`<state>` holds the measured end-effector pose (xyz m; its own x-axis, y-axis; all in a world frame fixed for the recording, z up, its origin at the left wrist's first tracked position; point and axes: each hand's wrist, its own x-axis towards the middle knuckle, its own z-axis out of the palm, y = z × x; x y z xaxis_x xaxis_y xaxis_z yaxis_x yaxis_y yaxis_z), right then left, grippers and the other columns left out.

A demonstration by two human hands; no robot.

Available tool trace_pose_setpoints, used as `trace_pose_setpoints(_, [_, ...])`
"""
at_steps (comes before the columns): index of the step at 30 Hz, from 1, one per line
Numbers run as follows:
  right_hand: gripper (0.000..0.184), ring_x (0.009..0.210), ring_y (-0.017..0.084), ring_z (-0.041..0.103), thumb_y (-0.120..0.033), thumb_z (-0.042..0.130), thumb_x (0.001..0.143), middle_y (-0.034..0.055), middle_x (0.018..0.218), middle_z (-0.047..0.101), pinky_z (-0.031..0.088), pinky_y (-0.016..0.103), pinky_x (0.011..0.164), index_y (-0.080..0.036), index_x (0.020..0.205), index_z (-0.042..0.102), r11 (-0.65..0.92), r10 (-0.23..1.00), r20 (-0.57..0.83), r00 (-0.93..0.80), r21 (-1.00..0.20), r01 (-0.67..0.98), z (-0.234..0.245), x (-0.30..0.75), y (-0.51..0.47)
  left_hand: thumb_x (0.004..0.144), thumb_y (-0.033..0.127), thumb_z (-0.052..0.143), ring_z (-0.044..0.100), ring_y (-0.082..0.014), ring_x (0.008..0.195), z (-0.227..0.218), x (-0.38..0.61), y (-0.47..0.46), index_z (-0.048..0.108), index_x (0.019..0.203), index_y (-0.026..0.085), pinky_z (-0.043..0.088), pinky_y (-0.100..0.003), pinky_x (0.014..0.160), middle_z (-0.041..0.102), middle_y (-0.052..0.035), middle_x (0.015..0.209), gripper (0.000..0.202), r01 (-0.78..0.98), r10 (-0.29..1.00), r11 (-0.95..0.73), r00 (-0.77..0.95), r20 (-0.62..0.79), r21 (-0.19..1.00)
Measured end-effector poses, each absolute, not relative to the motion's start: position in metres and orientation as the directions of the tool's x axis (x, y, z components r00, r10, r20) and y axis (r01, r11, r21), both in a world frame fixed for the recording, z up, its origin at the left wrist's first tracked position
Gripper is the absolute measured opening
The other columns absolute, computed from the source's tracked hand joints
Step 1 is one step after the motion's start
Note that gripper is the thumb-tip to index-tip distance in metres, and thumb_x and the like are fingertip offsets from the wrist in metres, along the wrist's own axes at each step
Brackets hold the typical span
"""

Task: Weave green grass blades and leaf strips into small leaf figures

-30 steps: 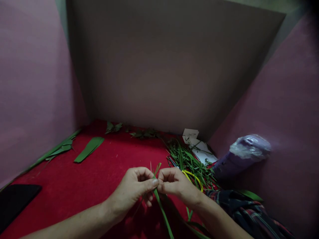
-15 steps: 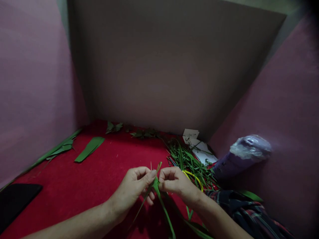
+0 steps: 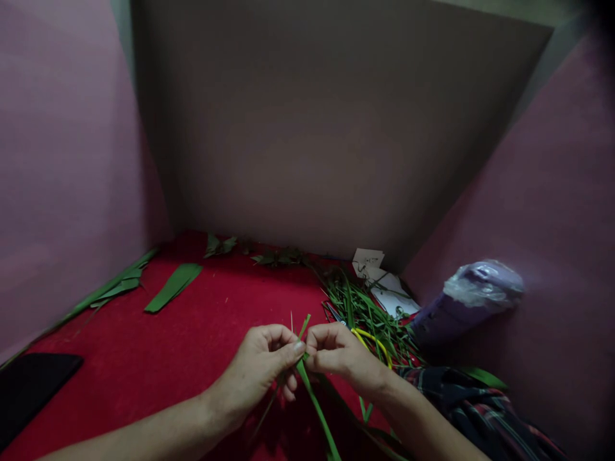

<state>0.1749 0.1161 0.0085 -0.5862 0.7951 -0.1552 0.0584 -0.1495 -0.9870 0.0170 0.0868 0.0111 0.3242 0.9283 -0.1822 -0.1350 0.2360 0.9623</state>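
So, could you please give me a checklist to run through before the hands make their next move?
1. Left hand has the green strip: ok, pinched between thumb and fingers.
2. Right hand grips it too: cannot tell; its fingertips are at the strip, but the contact is hidden.
3. Yellow-handled scissors within reach: ok, seemingly; they lie just beyond the right hand, beside the leaf pile.
4. White paper free of leaf bits: not ok, thin strips lie across it.
5. Broad leaf piece apart from the pile: ok, it lies off to the left.
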Motion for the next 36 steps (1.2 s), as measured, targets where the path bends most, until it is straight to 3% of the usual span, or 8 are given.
trace_pose_setpoints(9, [0.012, 0.044, 0.005, 0.036, -0.020, 0.058, 0.059, -0.0047, 0.048, 0.045, 0.028, 0.018, 0.046, -0.014, 0.055, 0.048, -0.136, 0.823, -0.141, -0.550, -0.989, 0.049, 0.006, 0.175, 0.118, 0.075, 0.043, 0.053, 0.052, -0.0097, 0.048, 0.011, 0.013, 0.091, 0.055, 0.067, 0.012, 0.044, -0.023, 0.050, 0.056, -0.0007, 0.057, 0.032, -0.149, 0.930, 0.198, 0.340, -0.137, 0.969])
trace_pose_setpoints(14, [0.010, 0.044, 0.006, 0.036, -0.019, 0.055, 0.059, -0.0047, 0.048, 0.044, 0.028, 0.019, 0.046, -0.014, 0.056, 0.048, -0.109, 0.828, -0.130, -0.545, -0.992, 0.070, 0.007, 0.176, 0.119, 0.069, 0.034, 0.063, 0.049, -0.0084, 0.047, 0.011, 0.013, 0.093, 0.056, 0.069, 0.012, 0.042, -0.023, 0.050, 0.054, 0.0013, 0.056, 0.023, -0.142, 0.935, 0.188, 0.328, -0.133, 0.972])
trace_pose_setpoints(16, [0.010, 0.045, 0.006, 0.035, -0.019, 0.054, 0.062, -0.0047, 0.049, 0.042, 0.029, 0.019, 0.046, -0.015, 0.056, 0.046, -0.020, 0.839, -0.084, -0.537, -0.992, 0.124, 0.009, 0.176, 0.116, 0.068, 0.029, 0.064, 0.048, -0.0088, 0.047, 0.011, 0.012, 0.093, 0.056, 0.067, 0.013, 0.042, -0.023, 0.050, 0.053, 0.0020, 0.054, 0.018, -0.116, 0.941, 0.169, 0.313, -0.126, 0.979])
trace_pose_setpoints(18, [0.009, 0.051, 0.009, 0.039, -0.018, 0.051, 0.067, -0.0028, 0.054, 0.045, 0.032, 0.021, 0.050, -0.015, 0.059, 0.047, 0.225, 0.862, 0.087, -0.500, -0.948, 0.223, 0.012, 0.176, 0.113, 0.070, 0.026, 0.062, 0.050, -0.0106, 0.052, 0.013, 0.011, 0.092, 0.058, 0.067, 0.014, 0.042, -0.024, 0.053, 0.055, 0.0004, 0.057, 0.013, -0.049, 0.969, 0.031, 0.248, -0.018, 0.998])
trace_pose_setpoints(21, [0.005, 0.067, 0.014, 0.049, -0.013, 0.049, 0.071, 0.0029, 0.072, 0.054, 0.038, 0.027, 0.063, -0.016, 0.073, 0.053, 0.691, 0.712, 0.516, -0.475, -0.633, 0.349, 0.016, 0.178, 0.108, 0.074, 0.019, 0.058, 0.055, -0.0149, 0.067, 0.016, 0.006, 0.087, 0.063, 0.074, 0.017, 0.043, -0.027, 0.063, 0.061, -0.0038, 0.069, 0.005, 0.098, 0.917, -0.376, 0.182, 0.354, 0.922])
trace_pose_setpoints(24, [0.015, 0.073, 0.016, 0.052, -0.008, 0.052, 0.070, 0.0053, 0.078, 0.059, 0.041, 0.031, 0.067, -0.016, 0.082, 0.054, 0.881, 0.447, 0.755, -0.480, -0.277, 0.384, 0.015, 0.181, 0.105, 0.074, 0.009, 0.055, 0.056, -0.0172, 0.074, 0.020, 0.000, 0.081, 0.065, 0.085, 0.022, 0.043, -0.030, 0.071, 0.064, -0.0048, 0.077, 0.020, 0.223, 0.729, -0.684, 0.235, 0.643, 0.694])
trace_pose_setpoints(29, [0.021, 0.078, 0.020, 0.056, -0.008, 0.057, 0.068, 0.0089, 0.083, 0.064, 0.044, 0.033, 0.066, -0.013, 0.089, 0.058, 0.896, 0.116, 0.806, -0.581, 0.168, 0.412, 0.016, 0.190, 0.101, 0.068, 0.003, 0.058, 0.056, -0.0189, 0.079, 0.021, -0.009, 0.079, 0.065, 0.091, 0.028, 0.038, -0.035, 0.079, 0.069, -0.0018, 0.081, 0.034, 0.374, 0.506, -0.847, 0.349, 0.789, 0.378])
trace_pose_setpoints(36, [0.016, 0.082, 0.019, 0.059, -0.015, 0.050, 0.074, 0.0076, 0.082, 0.067, 0.045, 0.034, 0.073, -0.016, 0.082, 0.063, 0.836, -0.020, 0.768, -0.640, 0.364, 0.411, 0.028, 0.195, 0.092, 0.075, 0.015, 0.055, 0.057, -0.0198, 0.080, 0.011, -0.012, 0.071, 0.066, 0.088, 0.031, 0.034, -0.038, 0.085, 0.071, -0.0015, 0.085, 0.023, 0.441, 0.503, -0.831, 0.333, 0.798, 0.339])
